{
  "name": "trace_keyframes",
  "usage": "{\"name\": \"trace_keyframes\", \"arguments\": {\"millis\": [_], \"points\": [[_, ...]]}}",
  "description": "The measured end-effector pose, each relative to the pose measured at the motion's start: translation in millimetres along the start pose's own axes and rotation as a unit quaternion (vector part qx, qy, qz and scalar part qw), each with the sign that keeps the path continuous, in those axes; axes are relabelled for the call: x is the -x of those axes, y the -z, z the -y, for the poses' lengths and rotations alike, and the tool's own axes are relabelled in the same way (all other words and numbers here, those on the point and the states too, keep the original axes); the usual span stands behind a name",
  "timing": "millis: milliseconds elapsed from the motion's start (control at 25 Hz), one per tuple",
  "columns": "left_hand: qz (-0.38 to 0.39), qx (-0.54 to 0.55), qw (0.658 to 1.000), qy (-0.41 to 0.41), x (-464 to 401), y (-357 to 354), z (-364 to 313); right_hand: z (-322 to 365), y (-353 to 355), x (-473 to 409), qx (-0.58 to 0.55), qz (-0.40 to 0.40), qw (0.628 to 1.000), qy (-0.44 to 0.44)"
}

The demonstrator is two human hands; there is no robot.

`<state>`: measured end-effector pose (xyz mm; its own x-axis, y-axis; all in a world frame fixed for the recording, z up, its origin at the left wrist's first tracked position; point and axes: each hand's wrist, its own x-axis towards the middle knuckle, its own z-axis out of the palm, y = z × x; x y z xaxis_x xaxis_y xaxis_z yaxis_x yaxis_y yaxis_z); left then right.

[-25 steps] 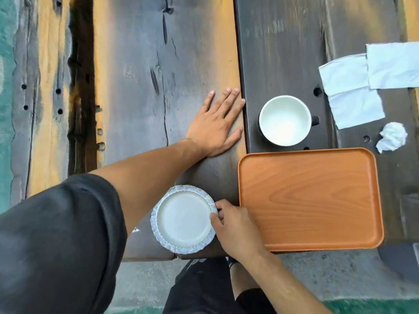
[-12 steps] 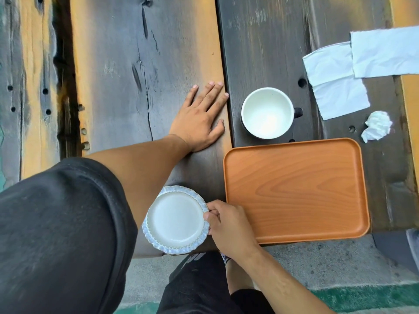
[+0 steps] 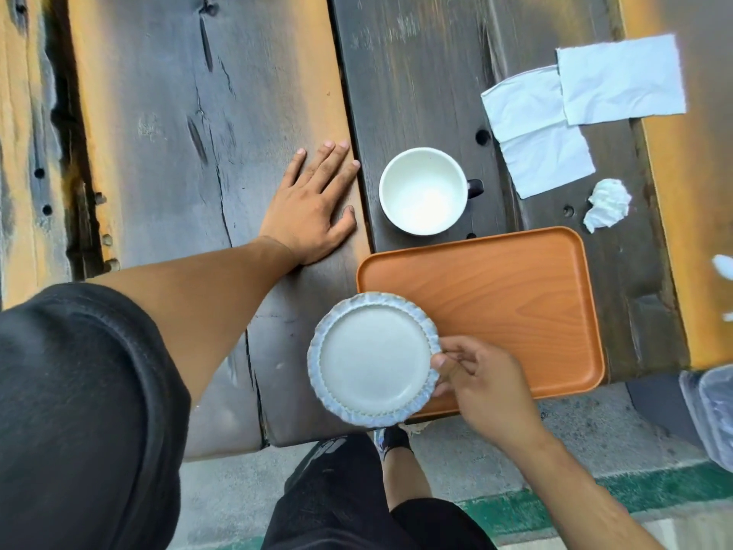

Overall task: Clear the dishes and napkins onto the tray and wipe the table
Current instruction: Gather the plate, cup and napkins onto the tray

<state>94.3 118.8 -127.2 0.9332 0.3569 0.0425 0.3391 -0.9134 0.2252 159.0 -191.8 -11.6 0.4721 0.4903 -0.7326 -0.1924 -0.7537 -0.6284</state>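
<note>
Hands first: my right hand (image 3: 482, 385) pinches the right rim of the small plate (image 3: 375, 359), thumb on top and fingers curled beneath; my left hand (image 3: 311, 206) lies flat on the table (image 3: 166, 125), palm down, fingers straight and slightly spread. Plate: round, pale centre, ruffled blue-grey edge, nothing on it, held over the near left corner of the tray (image 3: 515, 303), its left part overhanging the table's near edge; I cannot tell whether it touches the tray. Tray: orange wood-grain, rounded corners, lying on the dark plank at the table's near edge. Cup (image 3: 423, 191): white inside, dark handle pointing right, upright just beyond the tray's far edge and just right of my left fingertips. Napkins, flat (image 3: 575, 113): white sheets overlapping, beyond the tray's far right corner. Napkin, crumpled (image 3: 608, 204): white ball near the tray's far right corner, apart from it. Table: weathered planks, dark with orange-yellow patches, a few round holes. Below the table edge: grey pavement with a green stripe, my dark clothing.
</note>
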Motion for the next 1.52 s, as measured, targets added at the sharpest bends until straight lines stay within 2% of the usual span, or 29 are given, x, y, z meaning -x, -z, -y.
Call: {"name": "trace_keyframes", "arguments": {"millis": [200, 440, 680, 1280, 1520], "points": [[-0.008, 0.005, 1.000, -0.001, 1, 1, 1, -6, 21, -29, -0.045, -0.059, 0.997, -0.004], [-0.010, 0.012, 1.000, 0.002, 1, 1, 1, -7, 28, -44, -0.054, -0.066, 0.996, 0.009], [-0.008, 0.017, 1.000, 0.002, 0, -1, 1, -22, 37, -47, -0.026, -0.071, 0.997, -0.015], [-0.006, 0.014, 1.000, 0.006, 1, -2, 2, -42, 57, -41, 0.063, 0.041, 0.997, -0.014], [-0.012, 0.012, 1.000, 0.007, 1, -2, 2, -40, 57, -34, 0.050, 0.083, 0.995, -0.021]]}}
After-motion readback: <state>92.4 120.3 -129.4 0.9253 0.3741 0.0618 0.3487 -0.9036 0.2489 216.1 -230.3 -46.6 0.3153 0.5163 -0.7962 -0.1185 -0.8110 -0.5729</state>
